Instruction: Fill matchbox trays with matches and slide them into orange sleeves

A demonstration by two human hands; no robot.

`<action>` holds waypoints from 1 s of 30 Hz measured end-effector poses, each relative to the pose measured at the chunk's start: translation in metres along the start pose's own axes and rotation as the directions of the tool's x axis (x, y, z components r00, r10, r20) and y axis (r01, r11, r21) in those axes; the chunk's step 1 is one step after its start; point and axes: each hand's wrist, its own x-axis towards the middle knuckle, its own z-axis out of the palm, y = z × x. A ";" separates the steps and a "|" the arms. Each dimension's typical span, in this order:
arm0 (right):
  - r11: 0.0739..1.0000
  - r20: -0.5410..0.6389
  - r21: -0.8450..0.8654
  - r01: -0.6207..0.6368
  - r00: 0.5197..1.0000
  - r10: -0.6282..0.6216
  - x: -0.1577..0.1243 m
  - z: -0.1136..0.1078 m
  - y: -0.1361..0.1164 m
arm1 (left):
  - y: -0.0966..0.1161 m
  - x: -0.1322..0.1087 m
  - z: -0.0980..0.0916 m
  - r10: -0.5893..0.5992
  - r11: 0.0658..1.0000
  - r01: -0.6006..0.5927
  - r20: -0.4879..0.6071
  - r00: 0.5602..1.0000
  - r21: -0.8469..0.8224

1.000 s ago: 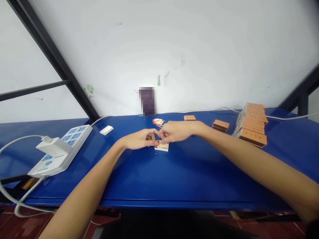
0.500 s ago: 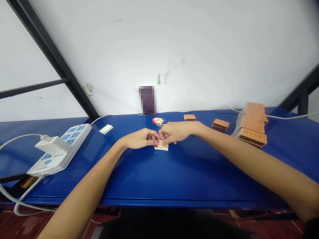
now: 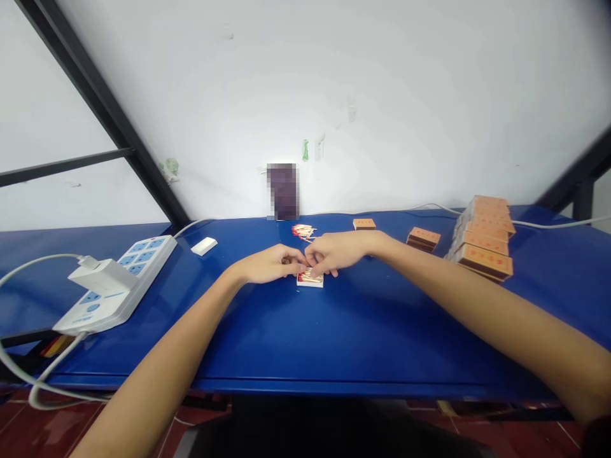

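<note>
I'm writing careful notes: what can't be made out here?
All in the head view:
Far rim of the small tray: partly hidden by the left hand and right hand.
Number of matches in it: they overlap, partly covered by the hands.
Whether either hand pinches a match: too small where they meet.
Dark rectangle at the wall: masked by coarse pixel blocks.
Print on the stacked matchboxes: too small.
Right forearm: cut off by the right edge.
</note>
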 end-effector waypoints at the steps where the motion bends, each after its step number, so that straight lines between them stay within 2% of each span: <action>1: 1.000 0.005 0.015 0.003 1.000 -0.003 0.000 0.000 0.000 | 0.000 0.000 0.000 0.002 1.000 -0.002 0.000 1.000 0.006; 8: 0.997 0.034 0.081 -0.018 0.999 0.016 -0.005 -0.003 -0.001 | 0.004 -0.003 -0.001 -0.052 0.998 0.052 0.008 0.999 0.040; 20: 0.998 0.034 0.067 0.013 0.999 -0.015 0.001 -0.002 0.005 | 0.003 -0.002 0.000 -0.045 0.998 0.045 0.014 0.999 0.051; 26: 0.998 0.035 0.061 0.017 0.999 -0.019 0.001 -0.001 0.005 | 0.000 -0.001 0.001 0.007 0.999 -0.007 -0.002 1.000 0.031; 30: 0.999 0.039 0.042 0.010 0.999 -0.011 0.002 -0.001 0.006 | 0.001 -0.001 0.001 -0.022 0.999 0.022 0.011 1.000 0.029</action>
